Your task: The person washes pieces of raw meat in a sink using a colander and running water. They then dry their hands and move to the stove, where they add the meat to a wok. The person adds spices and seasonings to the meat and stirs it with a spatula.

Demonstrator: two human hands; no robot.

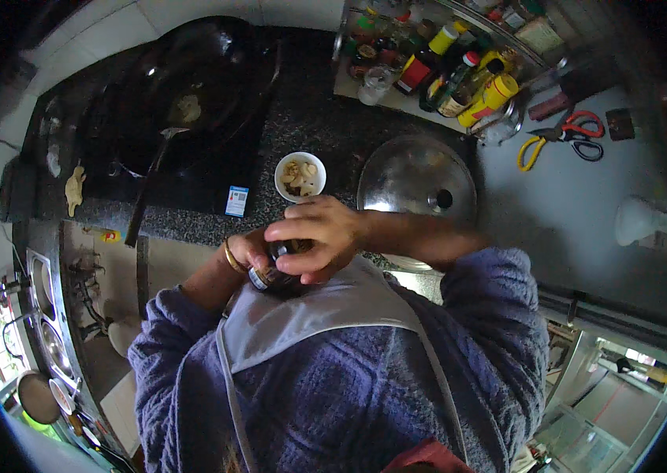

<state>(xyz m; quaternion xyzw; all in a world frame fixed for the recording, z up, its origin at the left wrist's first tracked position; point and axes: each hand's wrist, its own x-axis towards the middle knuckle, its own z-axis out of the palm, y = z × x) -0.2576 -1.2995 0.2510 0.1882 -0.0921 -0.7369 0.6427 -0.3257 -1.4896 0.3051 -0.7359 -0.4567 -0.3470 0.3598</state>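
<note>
Close to my apron point(321, 319), a small dark jar point(274, 277) with a pale label is held between my hands. My left hand point(249, 250), with a gold bangle on its wrist, grips the jar's side. Over the top lies my right hand point(323, 236), its fingers curled around the upper end and hiding most of it. Whether a lid is on cannot be seen. Just beyond my right hand, a white bowl point(279, 184) on the granite countertop point(310, 127) contains sliced pale pieces and dark bits.
A wok point(233, 88) with a little pale food stands on the stove at left, a spatula point(153, 177) leaning out over the counter edge. A domed metal lid point(410, 171) lies right of the bowl. Sauce bottles point(422, 68) fill a back shelf; scissors point(564, 133) lie at right.
</note>
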